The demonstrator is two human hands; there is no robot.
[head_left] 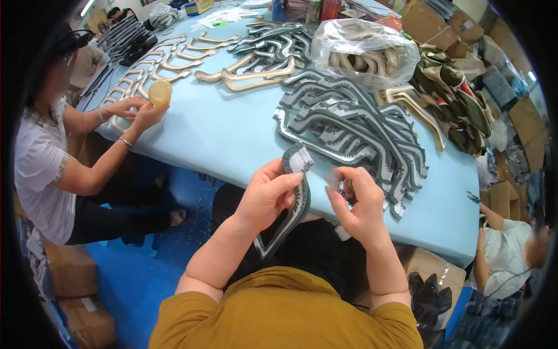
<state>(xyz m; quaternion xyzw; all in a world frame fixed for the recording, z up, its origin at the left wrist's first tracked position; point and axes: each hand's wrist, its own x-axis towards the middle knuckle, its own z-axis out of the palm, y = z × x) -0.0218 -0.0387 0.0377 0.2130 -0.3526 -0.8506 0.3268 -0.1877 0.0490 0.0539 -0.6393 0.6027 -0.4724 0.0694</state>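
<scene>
- I have the left hand [268, 195] pinching a dark green-and-white strip [298, 160] near its upper end, thumb against forefinger, a short tab of it standing clear on the far side.
- The right hand [365, 203] sits just to the right, thumb and forefinger curled close together; its fingertips are blurred, and something small may be between them, but I can't tell what.
- From the left hand's grip the strip runs long axis toward me, hanging past that hand's right side, then bending left to a pointed corner near my lap.
- What matters most to me is the gap: the strip's upper end lies left of the right fingertips and slightly farther off, apart from them. The left hand is the nearer one, already on it.
- Beyond both hands, a heap of similar strips [381, 131] covers the right part of the blue table [232, 139].
- Farther out, a clear bag [372, 43] stands behind the heap; at the far left, a co-worker holds a rounded yellowish object [160, 93].
</scene>
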